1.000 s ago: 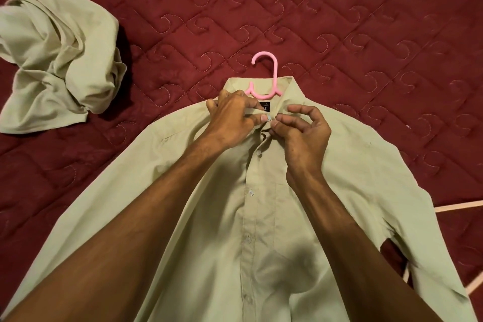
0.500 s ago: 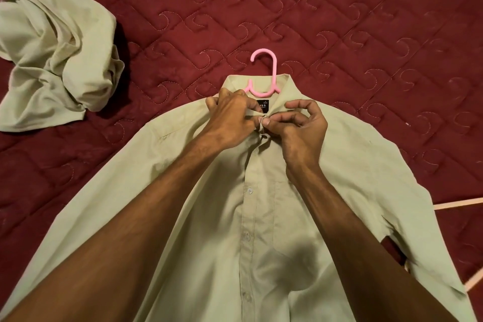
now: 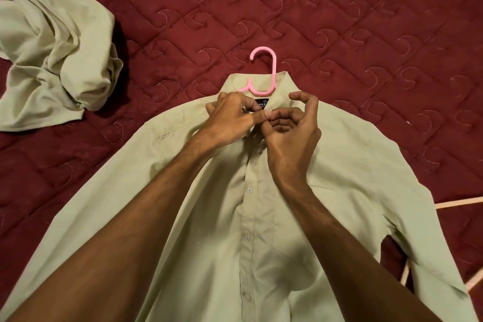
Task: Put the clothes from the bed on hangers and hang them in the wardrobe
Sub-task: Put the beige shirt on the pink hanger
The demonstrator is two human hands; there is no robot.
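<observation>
Pinching shirt (image 3: 339, 178) at collar front w/ L hand (image 3: 230, 120) & R hand (image 3: 290, 138), fingertips meeting. Flat on maroon bedspread (image 3: 339, 21), pink hanger (image 3: 273, 73) inside, hook out past neck. Well apart, upper L: crumpled garment (image 3: 57, 55).

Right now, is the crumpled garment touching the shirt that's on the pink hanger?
Apart. The head view shows red bedspread between the crumpled garment and the shirt.
</observation>
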